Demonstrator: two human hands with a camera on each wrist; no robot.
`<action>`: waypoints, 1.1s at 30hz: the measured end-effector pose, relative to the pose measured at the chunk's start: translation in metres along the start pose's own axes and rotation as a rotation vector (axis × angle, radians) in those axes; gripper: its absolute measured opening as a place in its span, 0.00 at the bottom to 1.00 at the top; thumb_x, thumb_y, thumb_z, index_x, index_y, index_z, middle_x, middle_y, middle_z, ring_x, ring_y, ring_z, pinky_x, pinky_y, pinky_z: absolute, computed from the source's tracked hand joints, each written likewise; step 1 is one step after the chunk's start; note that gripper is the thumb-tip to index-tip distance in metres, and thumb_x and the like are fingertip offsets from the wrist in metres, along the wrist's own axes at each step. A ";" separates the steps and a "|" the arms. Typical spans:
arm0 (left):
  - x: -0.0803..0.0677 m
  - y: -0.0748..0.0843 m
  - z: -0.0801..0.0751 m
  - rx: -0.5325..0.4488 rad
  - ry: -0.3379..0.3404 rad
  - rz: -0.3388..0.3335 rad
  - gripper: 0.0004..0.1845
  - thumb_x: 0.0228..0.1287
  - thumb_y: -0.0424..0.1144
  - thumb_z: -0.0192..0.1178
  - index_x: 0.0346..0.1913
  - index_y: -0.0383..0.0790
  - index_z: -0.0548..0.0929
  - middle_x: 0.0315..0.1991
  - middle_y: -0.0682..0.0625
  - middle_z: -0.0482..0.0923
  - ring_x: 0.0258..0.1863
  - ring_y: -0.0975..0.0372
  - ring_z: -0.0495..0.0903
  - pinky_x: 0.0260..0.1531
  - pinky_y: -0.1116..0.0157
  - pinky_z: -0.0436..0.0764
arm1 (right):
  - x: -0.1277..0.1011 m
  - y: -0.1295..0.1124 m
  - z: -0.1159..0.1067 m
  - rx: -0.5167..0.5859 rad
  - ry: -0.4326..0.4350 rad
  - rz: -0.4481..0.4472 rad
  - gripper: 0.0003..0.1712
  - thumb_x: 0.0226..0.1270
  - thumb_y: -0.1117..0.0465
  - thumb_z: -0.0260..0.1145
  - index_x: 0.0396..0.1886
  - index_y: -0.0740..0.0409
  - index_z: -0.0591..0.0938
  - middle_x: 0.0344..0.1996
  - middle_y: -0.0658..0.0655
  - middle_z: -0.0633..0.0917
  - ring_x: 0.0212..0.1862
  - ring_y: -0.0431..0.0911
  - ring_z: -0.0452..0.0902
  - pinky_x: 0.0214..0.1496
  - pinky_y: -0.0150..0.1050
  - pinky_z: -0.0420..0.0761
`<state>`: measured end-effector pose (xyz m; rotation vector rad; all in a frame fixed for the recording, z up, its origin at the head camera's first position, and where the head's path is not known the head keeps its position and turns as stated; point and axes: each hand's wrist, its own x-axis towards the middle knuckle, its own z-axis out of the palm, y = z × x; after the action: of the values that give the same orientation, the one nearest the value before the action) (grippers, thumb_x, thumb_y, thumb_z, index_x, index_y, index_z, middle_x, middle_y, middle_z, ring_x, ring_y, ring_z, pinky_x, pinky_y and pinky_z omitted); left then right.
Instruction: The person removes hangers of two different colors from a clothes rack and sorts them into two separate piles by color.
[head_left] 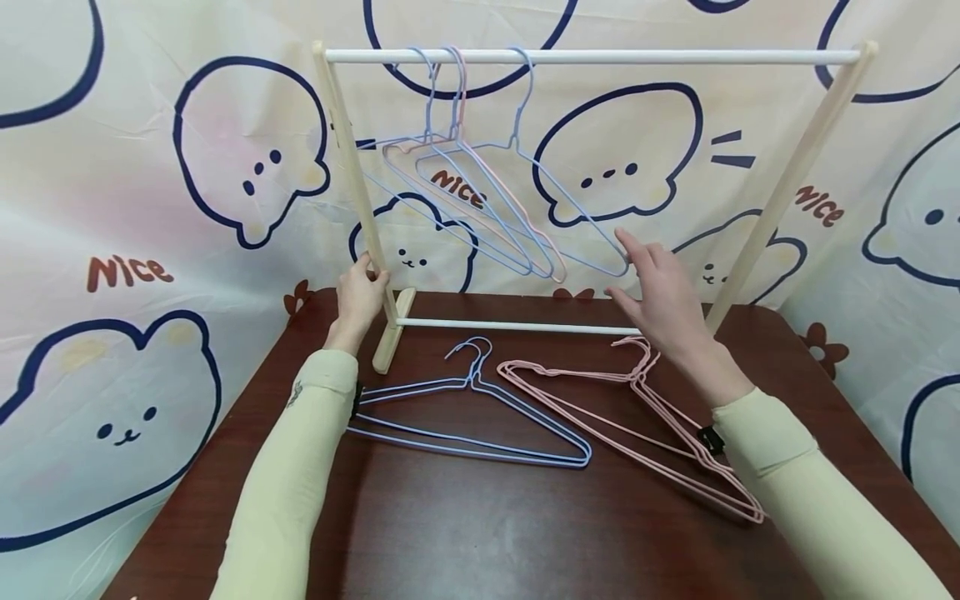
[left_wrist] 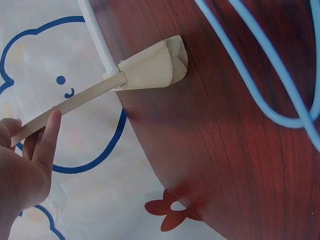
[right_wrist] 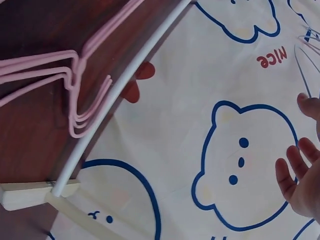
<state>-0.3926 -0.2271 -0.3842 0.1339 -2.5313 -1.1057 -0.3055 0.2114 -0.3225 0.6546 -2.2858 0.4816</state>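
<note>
Left hand (head_left: 360, 296) curls round wooden rack post (head_left: 352, 175), steadying it. Right hand (head_left: 660, 292) spread, empty, fingertips just beside hanging blue hanger (head_left: 558, 187). Below wrists on tabletop (head_left: 480, 517): blue hangers (head_left: 472, 417), pink hangers (head_left: 637, 417). Risk, as judged: a nudge swings the hanger off top rail (head_left: 592, 57); light rack tips if left grip slackens.

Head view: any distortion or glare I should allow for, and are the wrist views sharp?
Head view: wide-angle bend, the rack's wooden uprights splay outward; even soft light, faint sheen on the table. Left wrist view: sharp on the rack's wooden foot, the left hand close and slightly soft. Right wrist view: pink hangers sharp, the lower rail looks curved.
</note>
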 end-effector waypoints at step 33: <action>0.001 -0.001 0.002 -0.012 0.004 0.009 0.20 0.75 0.40 0.53 0.66 0.42 0.73 0.47 0.35 0.83 0.43 0.45 0.85 0.35 0.53 0.82 | 0.013 -0.013 0.001 -0.250 0.275 -0.213 0.34 0.59 0.65 0.67 0.68 0.59 0.72 0.26 0.60 0.83 0.12 0.47 0.69 0.12 0.36 0.55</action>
<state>-0.3943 -0.2267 -0.3856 0.1213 -2.5189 -1.1158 -0.3067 0.1969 -0.3118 0.6529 -1.9494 0.1673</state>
